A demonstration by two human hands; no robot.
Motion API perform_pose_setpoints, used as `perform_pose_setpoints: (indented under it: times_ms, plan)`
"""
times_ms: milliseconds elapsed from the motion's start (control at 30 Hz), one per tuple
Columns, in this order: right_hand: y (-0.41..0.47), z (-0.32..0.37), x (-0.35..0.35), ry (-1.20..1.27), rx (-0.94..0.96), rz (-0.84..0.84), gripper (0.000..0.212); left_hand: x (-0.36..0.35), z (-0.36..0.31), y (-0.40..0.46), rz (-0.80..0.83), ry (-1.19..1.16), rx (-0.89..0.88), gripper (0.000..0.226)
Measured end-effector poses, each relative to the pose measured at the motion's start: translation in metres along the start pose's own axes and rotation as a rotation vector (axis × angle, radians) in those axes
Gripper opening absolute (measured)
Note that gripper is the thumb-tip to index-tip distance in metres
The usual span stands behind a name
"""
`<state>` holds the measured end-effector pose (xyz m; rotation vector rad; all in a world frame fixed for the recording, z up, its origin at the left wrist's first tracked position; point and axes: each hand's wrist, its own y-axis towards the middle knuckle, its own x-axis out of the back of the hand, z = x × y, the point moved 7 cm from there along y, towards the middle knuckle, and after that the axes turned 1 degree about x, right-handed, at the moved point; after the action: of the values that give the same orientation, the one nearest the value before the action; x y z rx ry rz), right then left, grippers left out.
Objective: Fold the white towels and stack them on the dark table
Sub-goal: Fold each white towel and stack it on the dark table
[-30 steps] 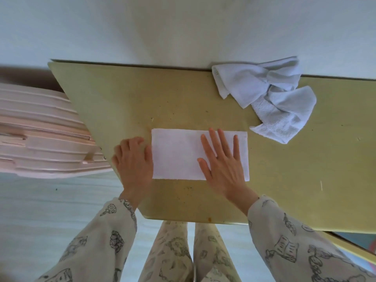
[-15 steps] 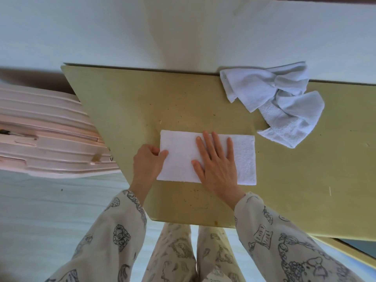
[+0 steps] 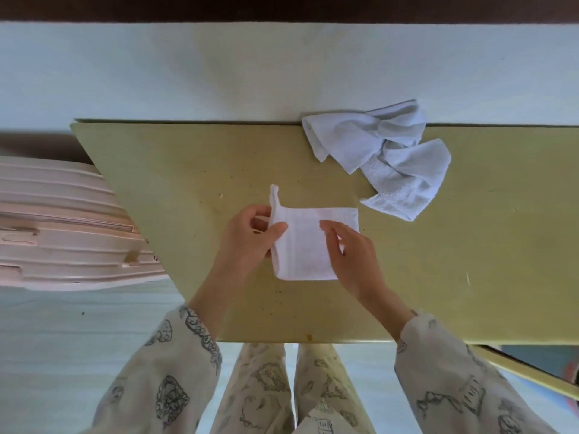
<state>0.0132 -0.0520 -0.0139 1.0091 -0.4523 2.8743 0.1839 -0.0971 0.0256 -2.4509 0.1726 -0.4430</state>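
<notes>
Olive-yellow and scuffed, the tabletop (image 3: pixel 188 170) runs up against a pale wall, with a pink ribbed suitcase (image 3: pixel 62 223) standing just beside its left edge. Near the table's front, a white towel (image 3: pixel 305 249) lies partly folded. The left hand (image 3: pixel 247 242) pinches its left end between thumb and curled fingers, lifting that flap up and over, apparently to bring it across for the next fold. The right hand (image 3: pixel 351 255) rests curved fingertips on the towel's middle, seemingly pinning it so the cloth does not slide. A second towel (image 3: pixel 385 158), crumpled and unfolded, waits at the far edge, well apart. No stack exists yet.
</notes>
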Motion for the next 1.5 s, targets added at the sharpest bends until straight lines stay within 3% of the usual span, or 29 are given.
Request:
perform_pose_setpoints:
  times_ms: [100,233,333,567,733,867,1067,1367,1500]
  plan:
    - [-0.009,-0.037,0.023,0.314,-0.341,0.017,0.022,-0.042,-0.003,0.005,0.048,0.104,-0.020,0.019]
    - [-0.012,-0.065,0.027,0.423,-0.481,0.068,0.022,-0.090,0.008,0.018,0.052,0.215,-0.024,0.019]
    - [-0.009,-0.074,0.025,0.418,-0.486,0.076,0.020,-0.109,0.015,0.025,0.053,0.332,-0.020,0.025]
    - [-0.007,-0.080,0.023,0.424,-0.487,0.098,0.019,-0.123,0.015,0.027,0.076,0.336,-0.030,0.027]
    - [-0.005,-0.077,0.024,0.392,-0.476,0.113,0.020,-0.132,0.024,0.024,0.194,0.163,0.056,0.024]
    - [-0.001,-0.077,0.023,0.337,-0.510,0.084,0.015,-0.110,0.027,0.023,0.076,0.093,0.043,0.023]
    - [-0.002,-0.079,0.025,0.327,-0.533,0.062,0.008,-0.076,0.022,0.013,-0.120,0.397,-0.185,0.028]
    - [0.000,-0.076,0.028,0.268,-0.513,0.043,0.008,-0.088,0.038,0.017,0.064,0.522,-0.173,0.044]
    - [0.000,-0.066,0.037,-0.074,-0.346,0.029,0.009,-0.093,0.043,0.020,0.173,0.613,-0.155,0.053]
